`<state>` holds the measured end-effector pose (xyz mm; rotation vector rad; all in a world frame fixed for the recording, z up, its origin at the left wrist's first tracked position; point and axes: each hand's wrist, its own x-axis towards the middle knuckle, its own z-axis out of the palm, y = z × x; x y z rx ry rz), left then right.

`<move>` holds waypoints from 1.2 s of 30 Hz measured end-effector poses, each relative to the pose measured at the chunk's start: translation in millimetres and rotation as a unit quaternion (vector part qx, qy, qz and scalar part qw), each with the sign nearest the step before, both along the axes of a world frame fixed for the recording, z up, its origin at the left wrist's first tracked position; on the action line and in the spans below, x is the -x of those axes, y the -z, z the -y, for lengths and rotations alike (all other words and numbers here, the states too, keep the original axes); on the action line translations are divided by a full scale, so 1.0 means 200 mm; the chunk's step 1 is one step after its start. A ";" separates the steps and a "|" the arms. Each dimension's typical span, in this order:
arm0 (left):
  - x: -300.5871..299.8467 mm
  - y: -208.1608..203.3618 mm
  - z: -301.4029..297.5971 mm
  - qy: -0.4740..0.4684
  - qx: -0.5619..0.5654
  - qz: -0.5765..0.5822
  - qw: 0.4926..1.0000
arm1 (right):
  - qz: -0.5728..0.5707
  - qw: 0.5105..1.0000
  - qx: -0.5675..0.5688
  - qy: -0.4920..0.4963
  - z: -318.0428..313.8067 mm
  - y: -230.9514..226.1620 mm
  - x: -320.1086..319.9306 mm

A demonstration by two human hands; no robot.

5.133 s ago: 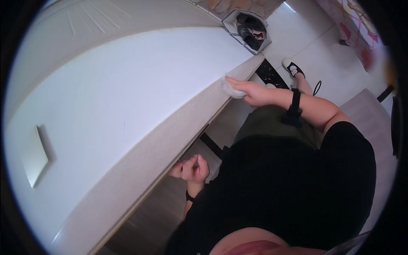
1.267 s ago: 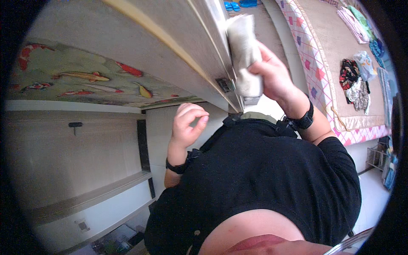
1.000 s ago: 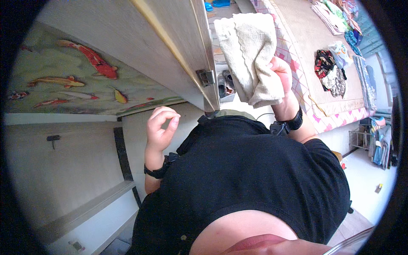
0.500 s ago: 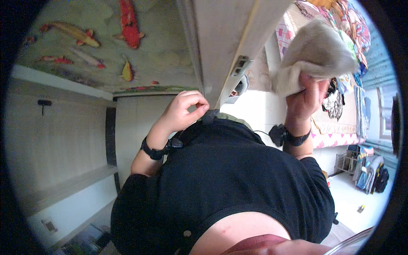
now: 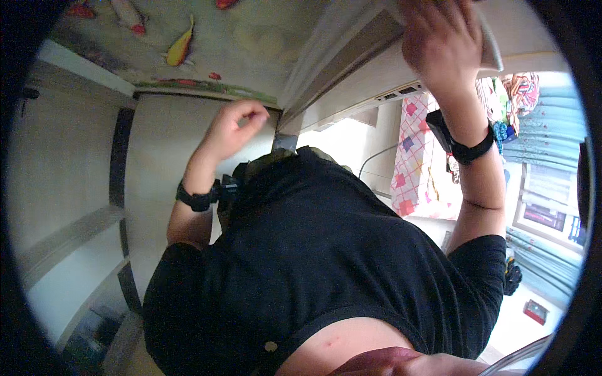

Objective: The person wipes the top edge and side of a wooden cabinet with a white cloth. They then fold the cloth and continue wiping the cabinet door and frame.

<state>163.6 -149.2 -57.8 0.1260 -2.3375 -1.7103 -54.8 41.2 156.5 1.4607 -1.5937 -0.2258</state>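
Note:
My right hand (image 5: 442, 53) is raised at the upper right, its fingers stretched over a greyish-white cloth (image 5: 493, 47). The hand lies over the cloth against a pale panel (image 5: 527, 28); motion blurs the fingertips, and most of the cloth is hidden beneath them. On the left, my left hand (image 5: 233, 130) hovers in front of a pale board, fingers curled toward the thumb with nothing visible in them. Each wrist wears a black strap with a small black device.
A picture of koi fish (image 5: 182, 47) covers the upper left surface. Dark slots mark a plate (image 5: 401, 93) on the panel's edge. Beyond it are a bed with a pink-patterned cover (image 5: 414, 147), piled clothes (image 5: 523, 94) and blue curtains (image 5: 552, 144). Pale shelving (image 5: 69, 244) stands at left.
My right hand has gone up and forward with the cloth, from open air onto the panel. My left hand has shifted left and up, still curled. The whole view has turned.

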 end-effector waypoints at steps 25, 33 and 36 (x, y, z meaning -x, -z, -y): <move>-0.24 0.35 0.22 -0.155 -0.048 0.115 0.980 | 0.105 0.876 -0.463 0.084 -0.05 2.08 0.01; -0.14 0.44 0.21 -0.119 -0.052 0.119 0.984 | 0.377 0.831 -0.404 0.056 -0.20 1.32 0.04; -0.04 0.42 0.17 -0.111 -0.049 0.105 0.987 | 0.343 0.847 -0.400 0.067 -0.31 0.94 0.06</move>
